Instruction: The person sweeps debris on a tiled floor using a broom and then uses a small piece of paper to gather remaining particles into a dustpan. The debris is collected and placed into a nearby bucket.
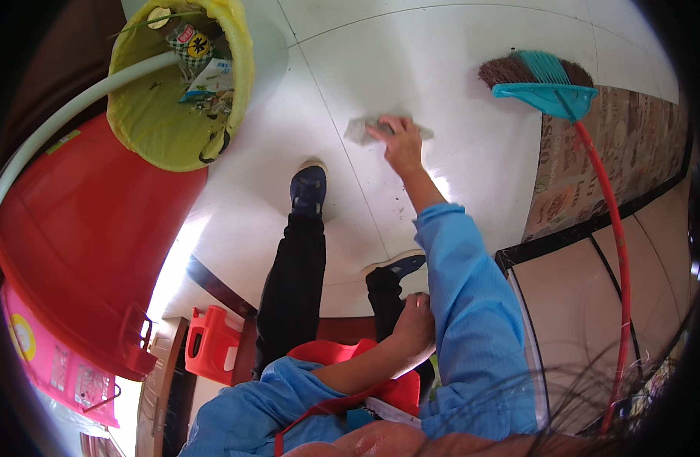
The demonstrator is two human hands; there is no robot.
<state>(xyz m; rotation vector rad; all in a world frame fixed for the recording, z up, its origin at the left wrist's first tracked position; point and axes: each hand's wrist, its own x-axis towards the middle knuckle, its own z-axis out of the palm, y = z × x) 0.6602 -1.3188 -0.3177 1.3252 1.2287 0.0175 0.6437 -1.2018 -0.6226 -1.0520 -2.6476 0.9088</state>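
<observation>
My right hand (402,143) is shut on a grey cloth (361,131), which lies against the white tiled floor (372,74). The cloth sticks out on both sides of my fingers. Small dark crumbs are scattered on the tiles below it, nearer my feet. Close to my body, my left hand (415,325) is curled beside my right sleeve, above my dark trouser leg. Nothing shows in its fingers, and the sleeve hides part of it.
A yellow-lined waste bin (161,125) holding a bottle and wrappers stands at upper left, beside a big red tub (92,228). To the right, a turquoise broom (544,97) with a red handle rests near a brown printed mat (601,148). A red plastic container (212,345) stands lower left.
</observation>
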